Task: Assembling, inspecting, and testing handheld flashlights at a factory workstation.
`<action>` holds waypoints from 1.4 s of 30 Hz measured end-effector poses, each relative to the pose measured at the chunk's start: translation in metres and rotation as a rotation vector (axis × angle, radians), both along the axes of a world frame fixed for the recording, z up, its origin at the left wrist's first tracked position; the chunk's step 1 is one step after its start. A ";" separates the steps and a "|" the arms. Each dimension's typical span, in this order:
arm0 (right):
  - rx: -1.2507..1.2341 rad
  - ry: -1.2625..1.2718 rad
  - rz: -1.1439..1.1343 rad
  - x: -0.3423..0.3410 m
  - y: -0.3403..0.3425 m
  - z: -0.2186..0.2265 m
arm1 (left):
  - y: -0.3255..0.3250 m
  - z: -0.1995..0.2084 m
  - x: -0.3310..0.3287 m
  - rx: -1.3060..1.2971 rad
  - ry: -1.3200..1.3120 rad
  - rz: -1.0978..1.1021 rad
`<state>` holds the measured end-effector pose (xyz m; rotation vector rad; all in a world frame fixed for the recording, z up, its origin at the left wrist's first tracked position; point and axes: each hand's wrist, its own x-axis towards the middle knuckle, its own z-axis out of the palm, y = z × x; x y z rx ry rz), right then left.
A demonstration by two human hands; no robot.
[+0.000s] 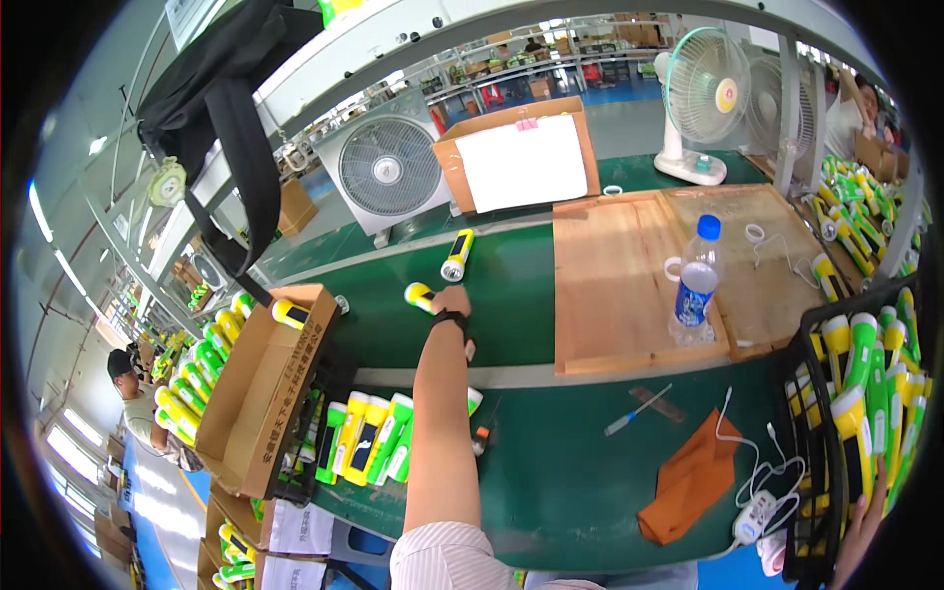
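Note:
My left hand [452, 300] reaches over the green belt, closed around a yellow flashlight [420, 296]; a dark band circles that wrist. Just beyond it, another yellow flashlight [457, 256] lies on the belt. At the far right, my right hand [863, 526] is at the near side of a black crate [818, 492]. Its visible fingers are stretched out against the flashlights [854, 433] inside, yellow and green ones piled up. To the left of my forearm, several flashlights [366, 438] stand in a row on the green table.
An open cardboard box [261, 393] stands left beside more flashlights. A wooden board [615, 285] carries a water bottle [696, 285]. An orange cloth [688, 482], a white power strip [755, 516] with cables and a thin blue tool [634, 413] lie nearby. Fans [388, 172] stand behind.

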<state>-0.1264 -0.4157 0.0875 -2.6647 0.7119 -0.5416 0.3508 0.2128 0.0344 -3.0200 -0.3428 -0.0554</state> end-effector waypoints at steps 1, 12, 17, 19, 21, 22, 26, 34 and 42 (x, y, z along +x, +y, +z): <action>0.000 0.002 0.024 -0.002 0.002 0.015 | -0.016 0.010 -0.018 0.038 -0.007 -0.047; -0.015 -0.173 0.160 0.010 0.039 0.029 | -0.171 0.054 -0.245 -0.271 0.164 -0.779; 0.002 -0.633 0.012 -0.001 0.054 0.041 | -0.176 0.042 -0.314 -0.192 0.150 -0.905; 0.182 -0.771 0.057 -0.026 0.054 0.011 | -0.196 0.039 -0.322 -0.301 0.213 -0.558; 0.040 -0.945 0.448 -0.029 0.106 0.009 | -0.197 0.020 -0.311 -0.325 0.168 -0.477; -0.084 -0.893 0.568 -0.023 0.129 0.014 | -0.200 0.019 -0.311 -0.305 0.145 -0.428; 0.264 -0.399 0.937 0.016 0.194 -0.017 | -0.212 0.013 -0.303 -0.550 -0.009 -0.282; 0.493 -0.267 1.031 0.078 0.285 -0.052 | -0.207 -0.036 -0.308 -2.326 -0.026 -0.073; 0.404 -0.498 0.857 0.093 0.300 -0.078 | -0.204 -0.042 -0.308 -2.397 -0.167 -0.148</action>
